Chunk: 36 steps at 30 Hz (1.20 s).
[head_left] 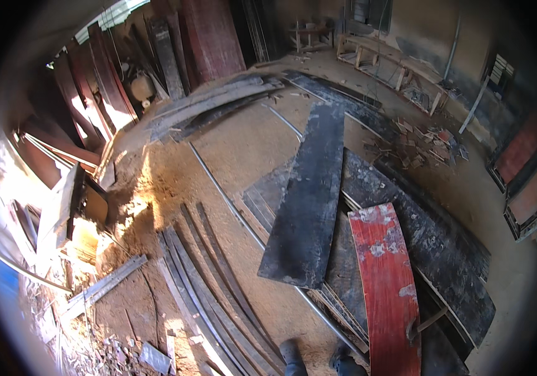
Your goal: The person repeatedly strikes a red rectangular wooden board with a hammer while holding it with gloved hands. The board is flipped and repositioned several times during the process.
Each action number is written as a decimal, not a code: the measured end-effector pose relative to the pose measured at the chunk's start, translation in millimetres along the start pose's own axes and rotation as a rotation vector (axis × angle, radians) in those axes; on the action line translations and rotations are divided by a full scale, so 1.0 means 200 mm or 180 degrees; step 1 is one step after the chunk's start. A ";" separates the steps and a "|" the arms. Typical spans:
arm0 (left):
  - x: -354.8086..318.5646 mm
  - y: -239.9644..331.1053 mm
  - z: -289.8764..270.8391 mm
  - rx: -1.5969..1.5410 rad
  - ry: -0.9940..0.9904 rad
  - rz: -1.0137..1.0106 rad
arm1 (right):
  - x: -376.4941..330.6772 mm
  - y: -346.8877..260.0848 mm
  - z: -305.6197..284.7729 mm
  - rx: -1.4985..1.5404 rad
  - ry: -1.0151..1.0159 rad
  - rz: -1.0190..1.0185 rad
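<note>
Neither of my hands is in view. My two shoes (291, 352) show at the lower edge, on the sandy floor. Just right of them lies a long red board (384, 269) with pale, worn patches. A hammer (432, 319) with a wooden handle rests at the right edge of its near end. Ahead of me a wide dark board (309, 200) lies across other boards and a long metal pipe (221, 191). Beneath and to the right is a stack of stained black boards (425, 219).
Several long narrow strips (215, 288) lie left of my feet. Wood scraps (425, 144) are heaped at the far right, near a wooden bench (394, 59). Tall panels (212, 37) lean on the back wall. Debris (118, 354) litters the near left, and framed panels (525, 169) stand far right.
</note>
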<state>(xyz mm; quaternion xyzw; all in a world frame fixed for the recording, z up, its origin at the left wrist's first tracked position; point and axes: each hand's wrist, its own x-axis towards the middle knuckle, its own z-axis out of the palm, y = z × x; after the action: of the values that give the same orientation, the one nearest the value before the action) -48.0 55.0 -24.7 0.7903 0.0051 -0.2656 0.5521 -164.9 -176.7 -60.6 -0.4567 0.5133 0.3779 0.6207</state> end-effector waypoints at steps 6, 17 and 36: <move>0.26 0.40 -0.34 0.0480 0.0256 0.0098 | -0.66 -2.07 0.51 -0.0729 -0.0876 -0.3039; 0.23 0.53 -0.37 0.0832 0.0152 -0.0293 | -0.63 -1.18 0.09 0.0799 -0.1481 -0.2235; 0.07 0.34 -0.39 0.1154 -0.0061 -0.0422 | -0.53 0.58 -1.06 -0.4815 0.2786 -0.2958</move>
<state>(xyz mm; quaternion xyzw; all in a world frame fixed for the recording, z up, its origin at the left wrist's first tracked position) 17.2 92.7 48.1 0.8722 0.0040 -0.3055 0.3820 -355.0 -345.0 11.6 -0.9882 0.0906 0.1229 0.0075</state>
